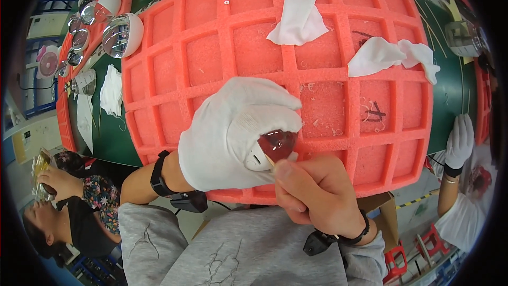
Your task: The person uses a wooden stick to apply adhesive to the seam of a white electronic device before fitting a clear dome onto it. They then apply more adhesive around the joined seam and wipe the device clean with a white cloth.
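My left hand (227,132), in a white glove, is wrapped round a small dome (277,144) with a glossy, dark red-looking surface and a white rim. A small dark slot shows in that rim. Bare, my right hand (320,193) pinches a thin wooden stick (270,161) between thumb and forefinger. The stick's tip meets the rim beside the slot; whether it presses in I cannot tell. Both hands are over the near part of a red-orange foam tray (230,71) with square compartments.
White cloths (299,18) lie on the tray's far right part. Mirrored domes with white shells (123,35) stand at the far left. A crumpled white cloth (111,91) rests on the green table (108,140). One person sits at left; another's gloved hand (460,142) is at right.
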Demonstrator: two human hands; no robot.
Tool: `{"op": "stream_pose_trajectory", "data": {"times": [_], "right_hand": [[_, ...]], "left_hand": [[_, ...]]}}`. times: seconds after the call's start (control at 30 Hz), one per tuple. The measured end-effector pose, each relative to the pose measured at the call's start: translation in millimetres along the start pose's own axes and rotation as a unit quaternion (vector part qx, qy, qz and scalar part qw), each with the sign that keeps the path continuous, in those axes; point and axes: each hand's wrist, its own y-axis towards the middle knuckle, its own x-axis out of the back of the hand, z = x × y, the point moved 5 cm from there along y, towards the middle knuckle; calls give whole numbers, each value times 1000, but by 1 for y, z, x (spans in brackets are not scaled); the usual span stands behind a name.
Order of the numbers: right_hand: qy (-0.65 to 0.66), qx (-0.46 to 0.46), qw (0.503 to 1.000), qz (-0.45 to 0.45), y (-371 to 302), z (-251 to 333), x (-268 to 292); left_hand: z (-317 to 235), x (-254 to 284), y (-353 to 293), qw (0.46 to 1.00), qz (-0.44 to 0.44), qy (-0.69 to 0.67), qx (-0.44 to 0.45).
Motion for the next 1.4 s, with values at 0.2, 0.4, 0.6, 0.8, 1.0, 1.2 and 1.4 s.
{"op": "stream_pose_trajectory", "data": {"times": [0.2, 0.4, 0.6, 0.8, 1.0, 1.2, 1.4], "right_hand": [[1, -17, 1000, -22, -1, -1, 0], [-4, 0, 1000, -15, 3, 5, -3], [3, -34, 999, -28, -7, -6, 2], [-8, -5, 1000, -24, 2, 8, -1], [-14, -5, 999, -36, -7, -1, 3], [-28, 6, 998, -49, -4, 6, -1], [-30, -3, 996, -80, -8, 4, -2]], "left_hand": [[-4, 0, 3, 1000, -9, 6, -6], [-6, -3, 3, 1000, 1, 22, -6], [-5, -3, 0, 1000, -18, 23, 3], [-8, -3, 4, 999, -19, 31, -13], [-3, -5, 0, 999, -34, 26, -12], [-7, -4, 5, 999, 11, 48, -15], [-5, -3, 0, 999, -30, 31, -4]]}}
